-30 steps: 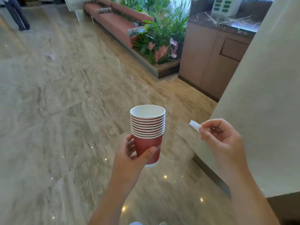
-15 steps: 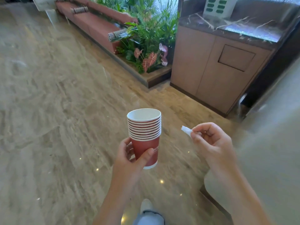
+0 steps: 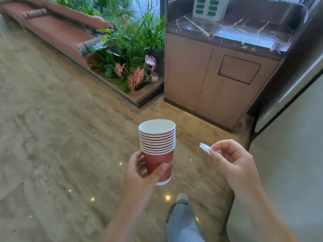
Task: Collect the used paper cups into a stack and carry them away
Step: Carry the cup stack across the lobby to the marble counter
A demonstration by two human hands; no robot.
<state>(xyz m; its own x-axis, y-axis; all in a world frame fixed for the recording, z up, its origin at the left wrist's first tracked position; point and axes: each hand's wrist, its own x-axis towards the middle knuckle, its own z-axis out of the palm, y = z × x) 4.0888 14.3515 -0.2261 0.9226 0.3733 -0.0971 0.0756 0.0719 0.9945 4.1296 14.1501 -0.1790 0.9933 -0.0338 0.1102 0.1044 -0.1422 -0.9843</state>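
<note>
A stack of several red paper cups with white rims (image 3: 158, 147) stands upright in my left hand (image 3: 139, 172), which grips the bottom cup's wall with thumb in front and fingers behind. The top cup looks empty. To the right, my right hand (image 3: 230, 161) pinches a small crumpled white paper scrap (image 3: 205, 148) between thumb and fingertips, held apart from the cups. Both hands are over a glossy marble floor.
A wooden cabinet (image 3: 206, 81) with a flap opening (image 3: 239, 69) and dark marble top stands ahead right. A planter of green and pink leaves (image 3: 132, 67) and a red bench (image 3: 57, 34) lie ahead left. A pale wall (image 3: 288, 154) is at right. My leg and shoe (image 3: 181, 217) show below.
The view has swung right and moved forward: the cabinet and planter are nearer and more central. My leg has stepped into view. Both hands keep the same hold.
</note>
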